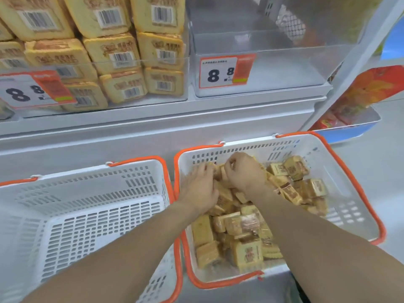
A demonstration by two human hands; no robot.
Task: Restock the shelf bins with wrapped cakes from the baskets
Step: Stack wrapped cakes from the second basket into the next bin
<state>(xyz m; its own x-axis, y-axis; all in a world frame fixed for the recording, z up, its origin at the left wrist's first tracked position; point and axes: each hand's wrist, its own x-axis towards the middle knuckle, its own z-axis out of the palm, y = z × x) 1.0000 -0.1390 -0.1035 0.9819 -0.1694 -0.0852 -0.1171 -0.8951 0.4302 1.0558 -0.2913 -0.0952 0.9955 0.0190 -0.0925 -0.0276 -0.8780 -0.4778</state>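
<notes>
Figure: gathering wrapped cakes [244,228] from the right basket [341,154], taken here as the landmark. Directly above it, a clear shelf bin [262,68], empty behind its 8.8 price tag [227,71]. Up and to the left of it, a neighbouring bin [140,60] stacked full of larger wrapped cakes. Immediately left of it, touching rim to rim, a second basket [87,206] with nothing inside.

Inside the right basket, toward its far wall: left hand [200,189] laid palm-down on the pile, fingers curled over the cakes beneath; right hand [242,171] just beside it, fingers bent and pinching a cake or two at the top of the heap. Exact number held: not discernible, fingertips partly hidden by the wrappers.

Step in hand, as judged: collecting a handful for transfer to the empty bin above. For good execution: squaring several cakes into a compact block between both palms before lifting; gripping by the flat faces, not the loose wrapper edges, to avoid slips; lifting straight up clear of the basket's orange rim [196,148]; setting the block at the back of the bin above, labels aligned as in the full bin.
</notes>
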